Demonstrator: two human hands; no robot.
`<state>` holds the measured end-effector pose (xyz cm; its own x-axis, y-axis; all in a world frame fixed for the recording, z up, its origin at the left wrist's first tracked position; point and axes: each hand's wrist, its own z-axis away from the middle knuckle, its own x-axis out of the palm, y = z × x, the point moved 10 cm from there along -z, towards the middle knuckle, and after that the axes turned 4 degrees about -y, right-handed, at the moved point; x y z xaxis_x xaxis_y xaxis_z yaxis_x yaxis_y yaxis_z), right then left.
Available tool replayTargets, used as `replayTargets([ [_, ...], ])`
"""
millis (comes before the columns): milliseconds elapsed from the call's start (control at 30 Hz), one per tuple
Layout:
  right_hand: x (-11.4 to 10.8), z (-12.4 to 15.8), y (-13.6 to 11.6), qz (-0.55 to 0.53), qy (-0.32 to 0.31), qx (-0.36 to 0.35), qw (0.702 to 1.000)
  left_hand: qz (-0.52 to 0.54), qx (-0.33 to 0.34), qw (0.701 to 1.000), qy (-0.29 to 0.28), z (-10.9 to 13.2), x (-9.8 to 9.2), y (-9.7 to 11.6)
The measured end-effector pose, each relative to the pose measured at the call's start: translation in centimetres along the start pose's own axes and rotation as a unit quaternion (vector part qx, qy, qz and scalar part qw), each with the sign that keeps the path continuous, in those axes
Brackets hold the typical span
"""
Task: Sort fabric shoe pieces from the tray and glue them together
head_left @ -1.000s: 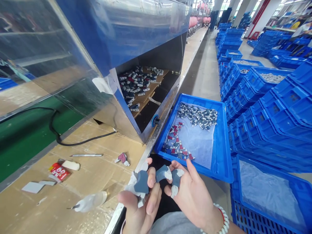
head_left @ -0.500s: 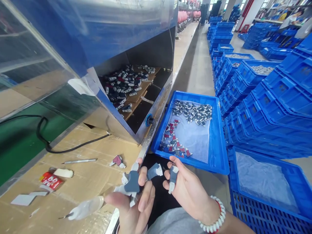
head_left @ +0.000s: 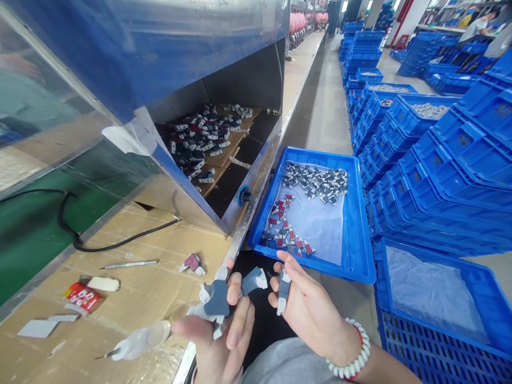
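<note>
My left hand (head_left: 224,333) grips a cluster of moulded slate-blue pieces with white tabs (head_left: 216,298) between its fingers and thumb. My right hand (head_left: 308,314) pinches a narrow slate-blue piece with a white end (head_left: 284,290) between thumb and fingers. Another slate-blue piece with a white tip (head_left: 252,281) lies between the hands, touching the left fingertips; whether the right hand also touches it is hard to tell. Just below and left of my left hand lies a translucent nozzled squeeze bottle (head_left: 140,341). Beyond my hands, a blue tray (head_left: 356,224) holds two heaps of similar pieces on a plastic liner.
On the cardboard-covered bench (head_left: 148,240) lie a metal pick (head_left: 130,263), a red packet (head_left: 83,296) and grey scraps (head_left: 40,328). A blue-housed machine's opening holds many pieces (head_left: 204,141). Stacked blue crates (head_left: 424,160) fill the right side.
The view has shifted, so the tray sits slightly higher and further left. The piece in my right hand now looks narrower, turned more edge-on.
</note>
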<state>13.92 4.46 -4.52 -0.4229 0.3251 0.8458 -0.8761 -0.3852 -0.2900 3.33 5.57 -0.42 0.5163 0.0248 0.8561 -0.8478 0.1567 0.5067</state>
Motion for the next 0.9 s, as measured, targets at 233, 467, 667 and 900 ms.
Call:
replayTargets([
  [233,-0.5,-0.4,3.0,-0.108,-0.025,0.145,0.983,-0.003,0.017,1.0,-0.012,-0.1,0.4,0.6],
  [467,-1.3,0.2,3.3,0.087,-0.077,0.156,0.981,0.013,0.019,1.0,-0.011,0.0,0.5,0.9],
  [667,-1.0,0.3,2.5,0.124,-0.104,0.145,0.976,0.024,0.015,0.999,-0.028,0.1,0.5,0.9],
  [900,-1.3,0.0,2.7,0.12,-0.08,0.149,0.978,0.017,0.011,1.0,-0.012,0.0,0.3,0.9],
])
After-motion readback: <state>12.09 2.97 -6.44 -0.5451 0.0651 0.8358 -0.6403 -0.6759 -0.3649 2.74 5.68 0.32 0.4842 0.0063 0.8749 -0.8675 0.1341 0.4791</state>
